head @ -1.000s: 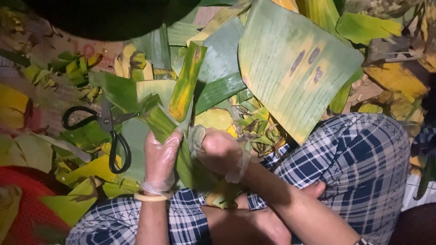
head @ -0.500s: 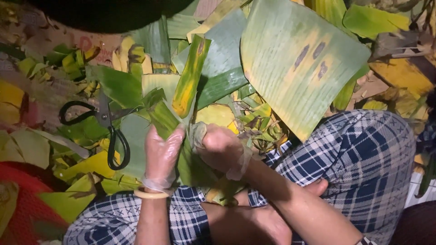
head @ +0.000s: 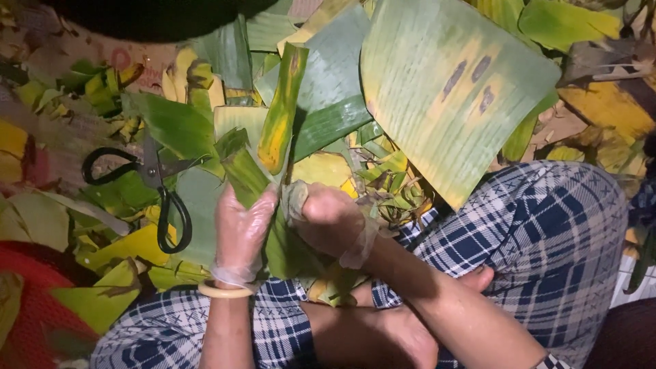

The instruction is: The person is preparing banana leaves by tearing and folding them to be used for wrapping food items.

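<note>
Both my hands wear thin clear plastic gloves. My left hand (head: pixel 240 236) grips a folded strip of green banana leaf (head: pixel 242 171) from the left side. My right hand (head: pixel 328 222) is closed around the same leaf bundle from the right, just above my lap. A narrower green-and-yellow leaf strip (head: pixel 281 113) stands up from the bundle between the hands. A pale bangle (head: pixel 222 292) sits on my left wrist.
Black-handled scissors (head: pixel 154 184) lie on leaf scraps left of my hands. A large broad banana leaf (head: pixel 444 89) with dark spots covers the upper right. Yellow and green trimmings litter the floor. My knees in blue checked cloth (head: pixel 547 232) frame the bottom. A red basket (head: pixel 34 307) sits lower left.
The hands stay on the leaf bundle with little movement. The upright yellow-green strip has shifted slightly to the right and stands more upright.
</note>
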